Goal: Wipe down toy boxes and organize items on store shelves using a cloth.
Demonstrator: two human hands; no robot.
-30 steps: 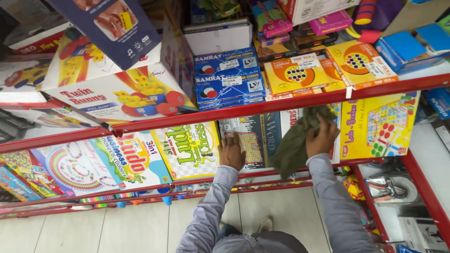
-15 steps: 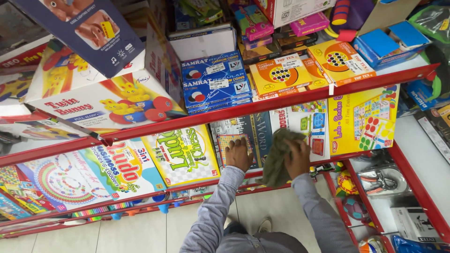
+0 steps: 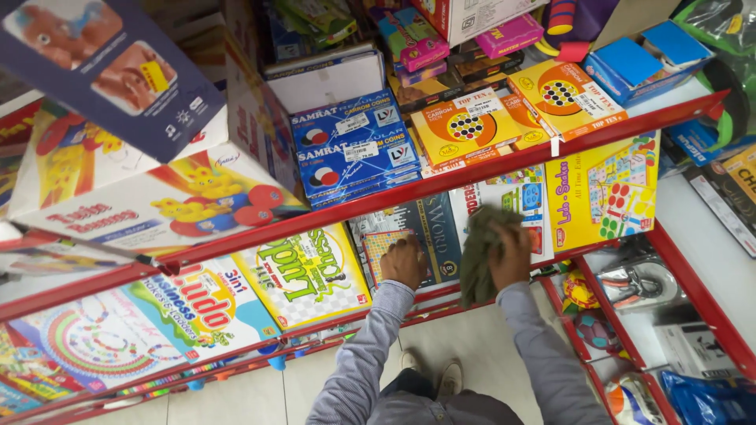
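Note:
My left hand (image 3: 405, 264) grips the lower edge of a dark board game box (image 3: 429, 224) that stands on a red metal shelf (image 3: 504, 161). My right hand (image 3: 512, 253) presses a grey-green cloth (image 3: 480, 252) against a white game box (image 3: 524, 201) just right of the dark one. Both arms wear grey striped sleeves. A yellow board game box (image 3: 610, 193) stands further right, untouched.
More board game boxes (image 3: 303, 271) lean along the lower shelf to the left. Blue boxes (image 3: 354, 149) and orange boxes (image 3: 465, 126) lie stacked on the upper shelf. A large white toy box (image 3: 157, 205) sits at left. Toys (image 3: 638, 283) fill the red rack at lower right. Tiled floor shows below.
The view has shifted slightly. My right hand has slid the cloth a little up over the white box. My left hand stays on the dark box.

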